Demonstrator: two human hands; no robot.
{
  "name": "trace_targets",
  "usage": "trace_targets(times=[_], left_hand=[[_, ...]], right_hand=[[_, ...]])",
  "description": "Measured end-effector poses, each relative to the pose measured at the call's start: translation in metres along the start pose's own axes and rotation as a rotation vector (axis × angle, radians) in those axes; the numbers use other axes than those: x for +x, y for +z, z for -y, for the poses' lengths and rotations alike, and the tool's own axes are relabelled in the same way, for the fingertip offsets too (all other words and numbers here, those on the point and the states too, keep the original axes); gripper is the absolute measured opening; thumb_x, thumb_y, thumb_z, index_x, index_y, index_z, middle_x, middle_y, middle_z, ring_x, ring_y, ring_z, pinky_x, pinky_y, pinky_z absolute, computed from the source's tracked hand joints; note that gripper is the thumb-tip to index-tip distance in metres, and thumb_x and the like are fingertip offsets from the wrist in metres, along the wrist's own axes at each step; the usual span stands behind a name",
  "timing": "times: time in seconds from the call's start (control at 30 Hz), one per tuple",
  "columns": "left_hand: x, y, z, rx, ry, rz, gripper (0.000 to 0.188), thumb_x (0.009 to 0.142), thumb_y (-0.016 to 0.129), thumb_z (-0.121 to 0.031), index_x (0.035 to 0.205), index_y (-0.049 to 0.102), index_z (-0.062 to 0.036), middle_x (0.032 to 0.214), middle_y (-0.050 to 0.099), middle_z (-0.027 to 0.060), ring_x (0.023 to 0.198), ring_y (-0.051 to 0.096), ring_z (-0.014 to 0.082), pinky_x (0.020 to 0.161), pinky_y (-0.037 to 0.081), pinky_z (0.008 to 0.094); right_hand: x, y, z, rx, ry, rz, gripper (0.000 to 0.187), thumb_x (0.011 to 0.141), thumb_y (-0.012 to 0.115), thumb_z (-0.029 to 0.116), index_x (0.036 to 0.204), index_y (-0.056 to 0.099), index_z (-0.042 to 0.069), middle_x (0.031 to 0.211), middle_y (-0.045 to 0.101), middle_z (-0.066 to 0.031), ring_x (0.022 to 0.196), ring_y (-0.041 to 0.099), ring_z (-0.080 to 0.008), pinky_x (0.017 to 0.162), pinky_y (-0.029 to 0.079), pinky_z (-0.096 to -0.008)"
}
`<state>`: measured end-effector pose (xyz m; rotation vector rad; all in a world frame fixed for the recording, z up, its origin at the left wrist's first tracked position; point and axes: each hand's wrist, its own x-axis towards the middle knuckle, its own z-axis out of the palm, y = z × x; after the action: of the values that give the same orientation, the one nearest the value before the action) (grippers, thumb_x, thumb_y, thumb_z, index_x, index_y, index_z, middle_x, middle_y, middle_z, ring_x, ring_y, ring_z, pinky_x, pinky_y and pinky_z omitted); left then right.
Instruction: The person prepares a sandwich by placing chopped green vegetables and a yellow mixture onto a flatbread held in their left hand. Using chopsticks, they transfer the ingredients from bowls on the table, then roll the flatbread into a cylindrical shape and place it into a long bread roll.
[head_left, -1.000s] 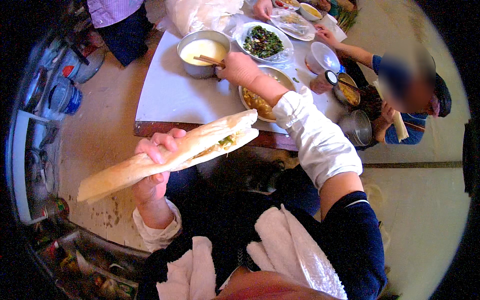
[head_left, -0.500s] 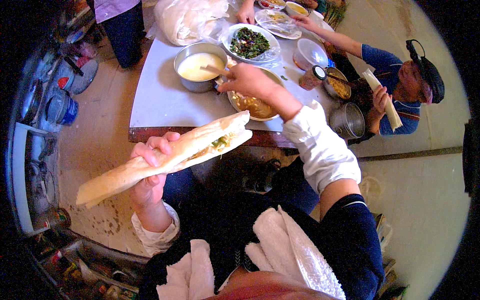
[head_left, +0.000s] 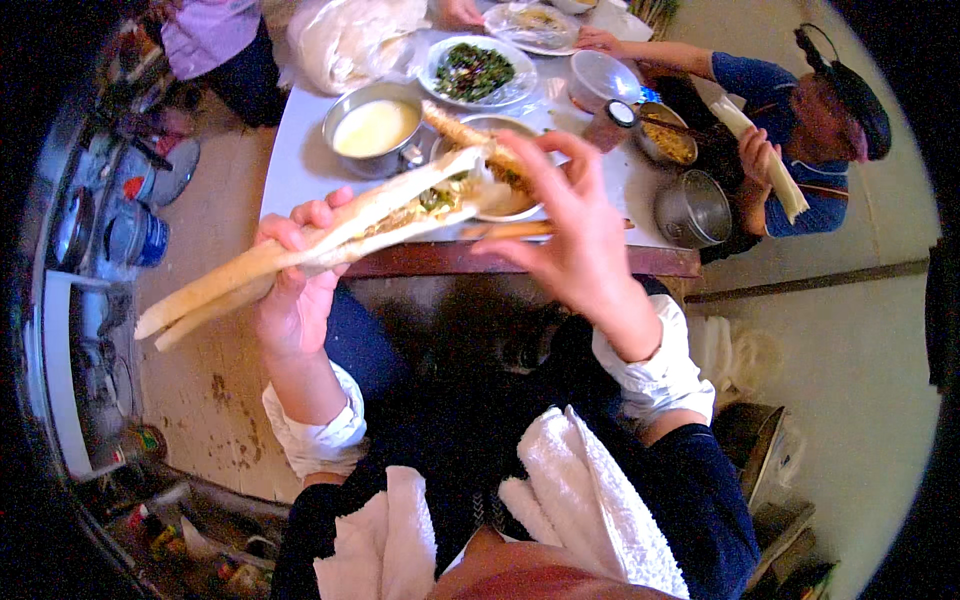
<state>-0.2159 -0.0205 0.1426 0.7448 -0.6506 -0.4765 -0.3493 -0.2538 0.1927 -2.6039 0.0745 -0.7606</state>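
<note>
My left hand [head_left: 300,270] is closed around a long split flatbread roll [head_left: 240,285], thumb beneath and fingers over the top. Its open side shows a filling of green leaves and pale shreds. At the roll's right end, my right hand [head_left: 580,240] has its thumb and fingers spread apart; I cannot tell whether a fingertip touches the bread. Behind the roll lies a brown, crusty stick-shaped piece [head_left: 455,128], partly over a bowl [head_left: 497,122] whose contents are mostly covered. A steel pot [head_left: 340,150] of creamy liquid stands left of it.
On the white table [head_left: 290,180] are a plate of dark chopped greens [head_left: 475,72], a bag of flatbreads [head_left: 345,45], a lidded jar [head_left: 612,128], a plastic tub [head_left: 600,78], a yellow-food bowl [head_left: 668,135] and a steel pot [head_left: 692,210]. A co-worker [head_left: 800,140] at right holds a roll.
My right hand has drawn back from the bowls to the roll's right end, its fingers now spread. The roll's split faces me more, and the brown crusty piece has come into view.
</note>
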Motion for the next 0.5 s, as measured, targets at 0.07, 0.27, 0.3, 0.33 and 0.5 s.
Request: trace_targets(times=[0.07, 0.27, 0.3, 0.33, 0.5], left_hand=[[-0.003, 0.007, 0.004, -0.003, -0.004, 0.014, 0.031, 0.080, 0.073, -0.032, 0.095, 0.051, -0.0163, 0.113, 0.049, 0.0084, 0.131, 0.035, 0.0332, 0.104, 0.036, 0.0553], [0.004, 0.027, 0.011, -0.033, -0.049, 0.035, 0.030, 0.081, 0.072, -0.030, 0.095, 0.049, -0.0149, 0.112, 0.049, 0.0081, 0.131, 0.035, 0.0328, 0.103, 0.038, 0.0552], [0.006, 0.027, 0.011, -0.048, -0.051, 0.036, 0.030, 0.082, 0.072, -0.029, 0.094, 0.049, -0.0148, 0.112, 0.049, 0.0081, 0.131, 0.035, 0.0327, 0.103, 0.038, 0.0552], [0.008, 0.029, 0.014, -0.050, -0.043, 0.037, 0.029, 0.082, 0.072, -0.029, 0.094, 0.049, -0.0148, 0.112, 0.049, 0.0082, 0.131, 0.035, 0.0327, 0.104, 0.037, 0.0554], [0.038, 0.030, 0.023, -0.041, -0.059, 0.075, 0.028, 0.083, 0.071, -0.029, 0.093, 0.049, -0.0151, 0.111, 0.049, 0.0081, 0.132, 0.034, 0.0325, 0.103, 0.038, 0.0563]], right_hand=[[-0.001, 0.001, 0.004, -0.083, -0.064, -0.007, 0.085, 0.060, 0.082, 0.022, 0.136, 0.043, 0.020, 0.124, 0.043, -0.0139, 0.091, 0.061, -0.0312, 0.066, 0.054, -0.0379], [0.006, -0.001, -0.011, -0.109, -0.120, -0.090, 0.038, 0.066, 0.073, 0.007, 0.102, 0.065, 0.016, 0.109, 0.056, -0.0046, 0.078, 0.064, -0.0237, 0.059, 0.053, -0.0345], [0.008, -0.001, -0.014, -0.091, -0.146, -0.114, 0.035, 0.067, 0.072, 0.006, 0.100, 0.066, 0.015, 0.105, 0.058, -0.0047, 0.077, 0.064, -0.0237, 0.059, 0.053, -0.0343], [0.009, 0.001, -0.021, -0.073, -0.173, -0.133, 0.032, 0.068, 0.072, 0.005, 0.098, 0.067, 0.014, 0.101, 0.059, -0.0049, 0.076, 0.064, -0.0236, 0.060, 0.053, -0.0342], [0.023, 0.007, -0.043, 0.038, -0.192, -0.195, 0.025, 0.070, 0.070, 0.003, 0.094, 0.069, 0.010, 0.088, 0.063, -0.0061, 0.075, 0.065, -0.0234, 0.062, 0.052, -0.0325]])
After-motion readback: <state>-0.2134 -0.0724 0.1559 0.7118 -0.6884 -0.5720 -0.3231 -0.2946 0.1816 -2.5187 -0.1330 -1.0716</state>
